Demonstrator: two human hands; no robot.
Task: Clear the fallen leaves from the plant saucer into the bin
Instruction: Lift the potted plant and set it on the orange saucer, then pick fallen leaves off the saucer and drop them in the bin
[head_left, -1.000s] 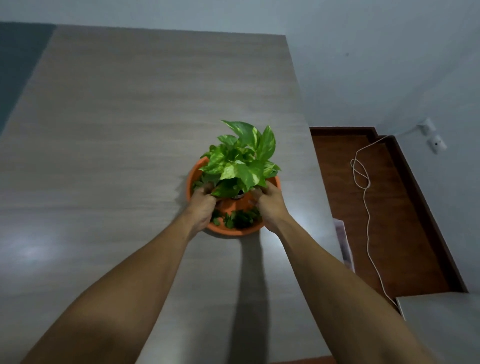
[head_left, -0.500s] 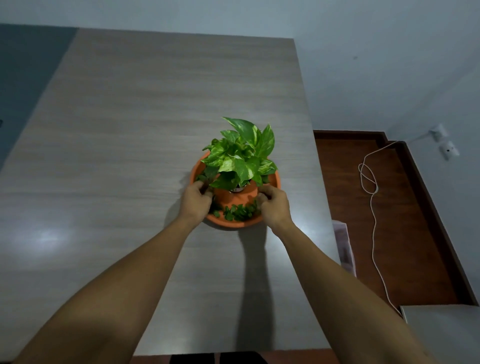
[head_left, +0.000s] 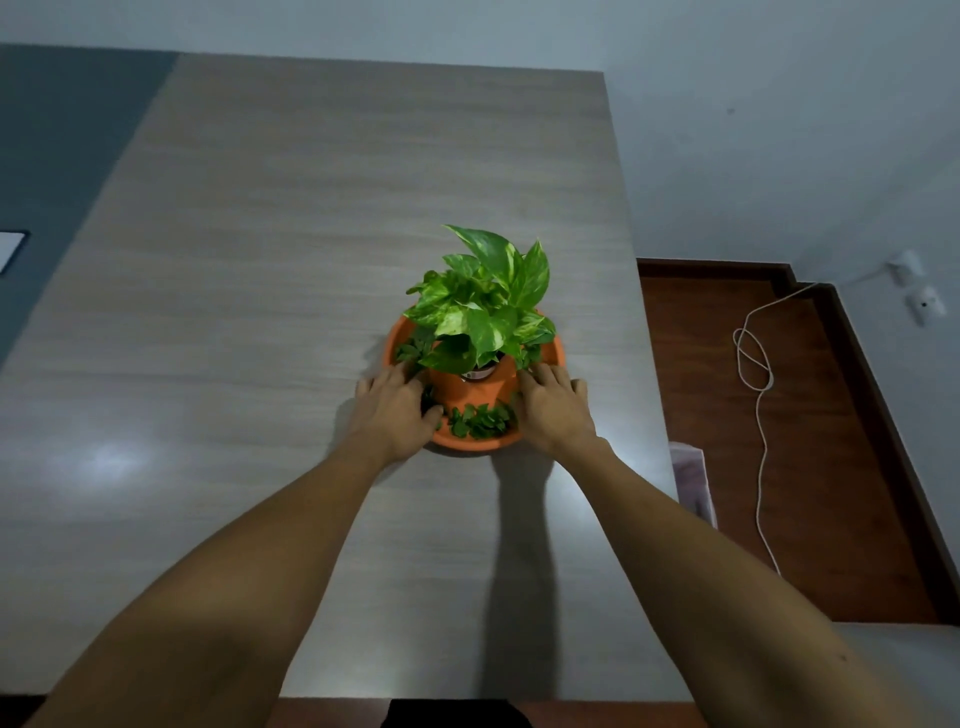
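Note:
A green potted plant (head_left: 488, 306) stands in an orange pot (head_left: 465, 391) on a round orange saucer (head_left: 475, 445) on the grey wood-grain table (head_left: 311, 234). Dark fallen leaves (head_left: 480, 421) lie in the saucer in front of the pot, and more show at its left (head_left: 410, 349). My left hand (head_left: 395, 410) lies over the saucer's left rim, fingers spread, thumb inside near the leaves. On the right rim rests my right hand (head_left: 553, 410), also with fingers apart. Neither hand holds anything I can see.
The table's right edge runs just right of the saucer. Below it, on the brown floor, a pale plastic bag or liner (head_left: 693, 483) peeks out beside the table. A white cable (head_left: 761, 415) trails from wall sockets (head_left: 919, 304).
Both hands have left the pot's sides and spread outward and down onto the saucer's rim. The camera has shifted, so the plant sits a little further right in view.

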